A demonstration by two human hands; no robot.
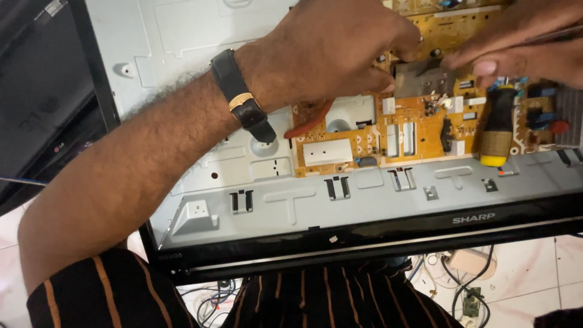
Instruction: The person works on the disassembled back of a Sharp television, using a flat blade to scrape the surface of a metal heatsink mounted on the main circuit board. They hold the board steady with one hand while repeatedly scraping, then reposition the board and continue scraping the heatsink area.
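My left hand (pixel 340 45), with a black-strapped watch (pixel 243 100) on the wrist, is closed around pliers with red handles (pixel 310 121) over a yellow circuit board (pixel 413 130). My right hand (pixel 522 42) pinches a thin metal tool at the upper right, fingertips close to a grey metal heat sink (pixel 425 79) on the board. A screwdriver with a black and yellow handle (pixel 498 130) lies on the board under my right hand. The board is mounted on the grey metal back panel (pixel 200 36) of an opened flat television.
The television's black frame (pixel 376 234) runs along its near edge. Another dark screen (pixel 42 103) lies at the left. Cables and a small green board (pixel 470 300) lie on the white tiled floor below. My striped dark clothing (pixel 328 297) fills the bottom.
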